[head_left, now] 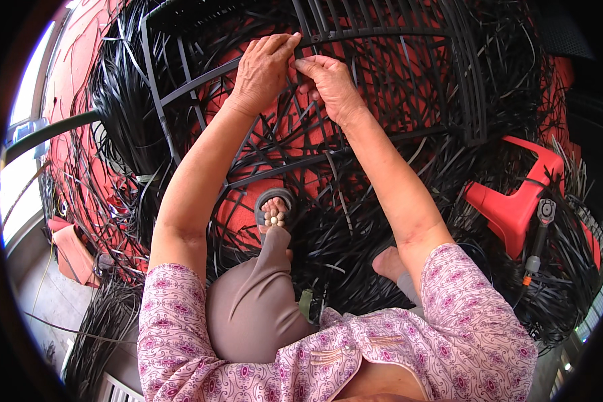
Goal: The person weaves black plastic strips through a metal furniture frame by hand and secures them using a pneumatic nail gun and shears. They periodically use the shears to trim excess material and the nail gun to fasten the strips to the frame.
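A black frame (pixel 216 71) with long bars and dark flat strips laid across part of it stretches in front of me. My left hand (pixel 261 75) lies over its middle bar, fingers bent and pressed together around that bar. Just to its right, my right hand (pixel 329 84) is closed in a pinch beside the same bar, its thumb and forefinger close to the left fingertips. Whatever sits between the right fingers is too small to make out. Dark strips (pixel 409 74) run across the frame's right half.
Loose black strips (pixel 124 74) heap up around the frame over a red floor covering (pixel 301 134). At right, a red plastic stool (pixel 516 201) lies tipped over, with a ratchet-like tool (pixel 541 231) beside it. My sandalled foot (pixel 273 208) is below the frame.
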`<state>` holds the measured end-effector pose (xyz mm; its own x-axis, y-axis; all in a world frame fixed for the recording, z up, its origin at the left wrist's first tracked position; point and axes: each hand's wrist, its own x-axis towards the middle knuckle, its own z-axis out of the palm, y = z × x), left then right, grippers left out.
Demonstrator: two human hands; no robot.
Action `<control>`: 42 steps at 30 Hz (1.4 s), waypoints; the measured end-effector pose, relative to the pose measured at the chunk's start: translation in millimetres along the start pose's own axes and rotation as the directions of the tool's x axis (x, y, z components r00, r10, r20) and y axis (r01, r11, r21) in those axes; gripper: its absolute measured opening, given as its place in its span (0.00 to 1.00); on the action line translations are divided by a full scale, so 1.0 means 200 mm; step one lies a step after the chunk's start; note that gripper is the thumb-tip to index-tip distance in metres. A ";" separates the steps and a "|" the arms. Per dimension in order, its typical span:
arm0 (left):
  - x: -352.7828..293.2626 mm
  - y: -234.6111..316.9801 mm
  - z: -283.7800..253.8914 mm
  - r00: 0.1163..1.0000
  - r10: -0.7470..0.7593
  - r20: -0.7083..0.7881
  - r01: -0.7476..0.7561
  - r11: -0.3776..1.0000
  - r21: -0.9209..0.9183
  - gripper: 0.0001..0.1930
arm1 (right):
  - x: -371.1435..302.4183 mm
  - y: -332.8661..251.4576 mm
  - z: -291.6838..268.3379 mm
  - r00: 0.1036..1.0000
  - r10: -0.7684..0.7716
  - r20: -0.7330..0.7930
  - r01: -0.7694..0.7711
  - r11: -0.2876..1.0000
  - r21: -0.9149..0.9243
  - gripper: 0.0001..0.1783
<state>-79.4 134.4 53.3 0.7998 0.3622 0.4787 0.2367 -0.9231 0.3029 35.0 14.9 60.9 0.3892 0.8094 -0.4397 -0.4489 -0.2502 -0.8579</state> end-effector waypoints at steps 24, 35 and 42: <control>0.35 -0.25 0.03 0.297 -0.310 0.903 0.892 0.427 -0.147 0.18 | 0.48 0.19 -0.08 0.916 -0.401 0.016 0.401 0.914 -0.069 0.08; 0.17 -0.15 0.01 0.856 -0.403 0.323 0.492 0.826 -0.274 0.15 | 0.28 0.18 -0.10 0.993 -0.010 -0.116 0.024 0.993 0.117 0.06; 0.03 -0.12 -0.03 0.991 -0.044 0.123 0.064 0.984 -0.169 0.13 | 0.10 0.08 -0.06 0.977 0.203 -0.064 -0.180 0.950 0.254 0.16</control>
<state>-83.0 159.8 53.4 0.8503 0.3838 0.3602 0.1912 -0.8628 0.4679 45.9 20.5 35.1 0.3407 0.7064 -0.6204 -0.7012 -0.2486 -0.6682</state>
